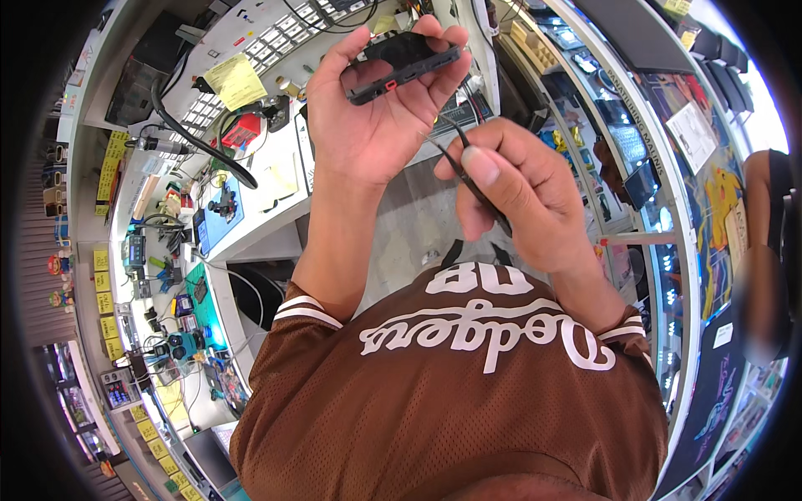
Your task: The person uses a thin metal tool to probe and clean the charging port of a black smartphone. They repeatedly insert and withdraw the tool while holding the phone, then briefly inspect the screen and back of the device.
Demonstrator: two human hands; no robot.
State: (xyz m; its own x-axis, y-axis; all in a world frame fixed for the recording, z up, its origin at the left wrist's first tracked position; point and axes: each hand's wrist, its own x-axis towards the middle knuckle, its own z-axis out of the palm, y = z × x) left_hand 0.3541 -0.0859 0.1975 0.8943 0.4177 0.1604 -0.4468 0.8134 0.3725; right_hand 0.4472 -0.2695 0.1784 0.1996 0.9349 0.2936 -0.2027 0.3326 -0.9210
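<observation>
My left hand point(376, 108) is raised in front of me, holding a small black flat device point(401, 63) with a red tab on its edge; fingers wrap its far side and the thumb rests on the near side. My right hand point(510, 188) pinches black tweezers point(468, 171), whose thin tips point up-left toward the lower edge of the device, just short of it. Both forearms rise from a brown jersey with white lettering point(468, 367).
A white workbench point(267, 188) on the left carries a blue mat, a red tool, a black hose, yellow notes and several small tools. Glass display counters point(660, 209) run along the right. Another person's arm point(764, 250) is at the right edge.
</observation>
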